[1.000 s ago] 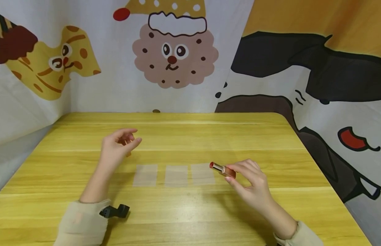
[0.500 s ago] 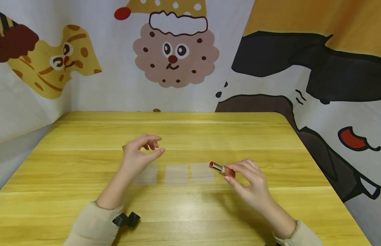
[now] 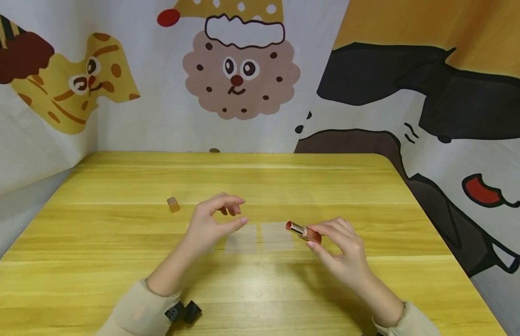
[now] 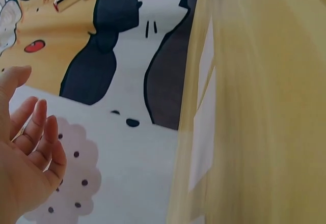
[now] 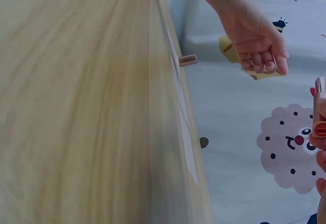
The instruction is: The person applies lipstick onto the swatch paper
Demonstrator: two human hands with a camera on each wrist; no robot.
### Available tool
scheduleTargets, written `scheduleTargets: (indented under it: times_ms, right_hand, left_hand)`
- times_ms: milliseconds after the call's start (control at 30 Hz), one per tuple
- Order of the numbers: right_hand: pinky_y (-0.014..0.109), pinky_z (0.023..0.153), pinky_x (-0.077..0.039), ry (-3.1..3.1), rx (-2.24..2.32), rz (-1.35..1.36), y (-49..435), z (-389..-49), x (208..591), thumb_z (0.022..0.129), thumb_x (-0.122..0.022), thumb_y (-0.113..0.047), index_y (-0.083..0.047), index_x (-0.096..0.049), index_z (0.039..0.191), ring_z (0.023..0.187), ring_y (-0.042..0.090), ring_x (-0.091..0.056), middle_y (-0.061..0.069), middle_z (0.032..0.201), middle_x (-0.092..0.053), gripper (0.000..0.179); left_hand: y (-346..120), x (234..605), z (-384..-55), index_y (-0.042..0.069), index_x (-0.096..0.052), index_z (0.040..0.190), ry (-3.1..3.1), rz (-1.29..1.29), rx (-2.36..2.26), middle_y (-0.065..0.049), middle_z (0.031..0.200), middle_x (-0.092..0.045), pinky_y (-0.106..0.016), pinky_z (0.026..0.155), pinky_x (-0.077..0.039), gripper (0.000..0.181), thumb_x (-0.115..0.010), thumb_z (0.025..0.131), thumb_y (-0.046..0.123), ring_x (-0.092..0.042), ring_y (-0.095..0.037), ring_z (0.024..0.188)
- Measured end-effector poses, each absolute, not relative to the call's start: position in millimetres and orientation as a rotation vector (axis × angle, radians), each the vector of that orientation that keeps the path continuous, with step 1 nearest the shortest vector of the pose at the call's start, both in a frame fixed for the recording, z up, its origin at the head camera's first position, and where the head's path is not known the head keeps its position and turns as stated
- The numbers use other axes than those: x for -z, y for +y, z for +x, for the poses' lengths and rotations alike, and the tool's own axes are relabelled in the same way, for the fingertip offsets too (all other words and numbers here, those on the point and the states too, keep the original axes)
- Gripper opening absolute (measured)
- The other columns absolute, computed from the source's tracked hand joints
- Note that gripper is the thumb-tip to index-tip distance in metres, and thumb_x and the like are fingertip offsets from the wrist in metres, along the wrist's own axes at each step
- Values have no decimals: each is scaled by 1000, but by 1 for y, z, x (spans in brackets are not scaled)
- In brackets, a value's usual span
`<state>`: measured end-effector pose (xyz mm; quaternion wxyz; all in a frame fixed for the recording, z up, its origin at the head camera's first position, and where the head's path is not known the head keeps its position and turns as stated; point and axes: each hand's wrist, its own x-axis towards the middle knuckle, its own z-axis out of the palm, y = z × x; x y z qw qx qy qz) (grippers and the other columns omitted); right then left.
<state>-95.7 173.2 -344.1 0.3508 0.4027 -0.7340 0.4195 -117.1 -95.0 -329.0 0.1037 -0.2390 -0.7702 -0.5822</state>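
Observation:
My right hand pinches an uncapped lipstick by its base between thumb and fingers, the red tip facing left. In the right wrist view the lipstick is partly cut off by the frame edge. My left hand is held over the table with its fingers loosely bent and nothing in them; the left wrist view also has this hand free of any object. Behind and left of it, the lipstick cap stands on the table. Thin pale paper squares lie in a row between the hands, the leftmost mostly hidden by the left hand.
The wooden table reaches back to a patterned curtain hanging along its far and side edges. A small black device sits on the left sleeve cuff.
My left hand has moved right and slightly toward me, from beyond the leftmost paper to over it. The cap has come into view behind it. My right hand has stayed put with the lipstick.

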Motion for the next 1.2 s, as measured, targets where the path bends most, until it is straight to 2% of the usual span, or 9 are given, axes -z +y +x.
scheduleTargets:
  times_ms: [267,667,1200]
  right_hand:
    - [26,69,-36,-1899,-1085,1033,172,-94,344,83,-66,-20,4,-66,85,70,19,-52,6,77,-64,24]
    - [24,71,-35,-1889,-1089,1015,169,-91,344,83,-66,-21,4,-67,85,71,18,-51,7,77,-64,24]
    - [24,71,-35,-1872,-1080,1028,165,-88,346,83,-65,-23,3,-66,86,71,17,-51,7,78,-64,26]
  left_hand:
    - [-81,328,-106,2,-64,101,-2266,-693,1833,-12,85,-60,-46,76,-42,30,-73,72,0,-54,-23,83]
    - [-62,328,-93,3,-64,101,-2227,-714,1941,-7,90,-62,-42,76,-43,32,-73,71,0,-53,-24,84]
    - [-42,332,-83,0,-62,102,-2205,-764,2025,-10,92,-63,-44,76,-42,34,-73,70,0,-55,-25,85]
